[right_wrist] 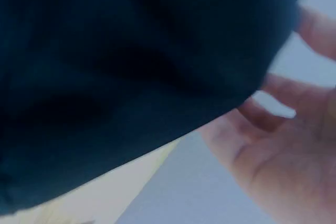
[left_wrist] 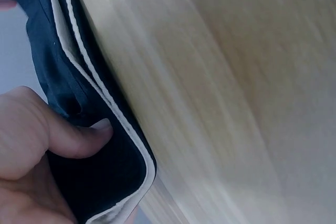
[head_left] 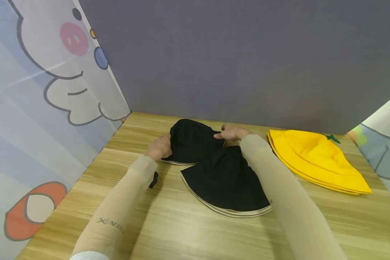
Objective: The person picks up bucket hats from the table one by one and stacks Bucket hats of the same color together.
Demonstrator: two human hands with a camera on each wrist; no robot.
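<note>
A black bucket hat (head_left: 195,141) with pale edging lies folded flat at the back of the wooden table. My left hand (head_left: 160,147) grips its left end; in the left wrist view the thumb (left_wrist: 86,139) presses on the black cloth near the double edge. At the hat's other end, my right hand (head_left: 230,133) holds the right corner of the brim. Black cloth hides some of its fingertips in the right wrist view. Just in front, a second folded black hat (head_left: 227,184) overlaps the first and is partly covered by my right forearm.
Stacked yellow hats (head_left: 318,159) with a green leaf-like tab lie at the right. A small black piece (head_left: 154,180) shows beside my left forearm. A grey panel (head_left: 240,65) rises behind the table (head_left: 182,238), and a cartoon-printed cloth (head_left: 52,137) hangs on the left.
</note>
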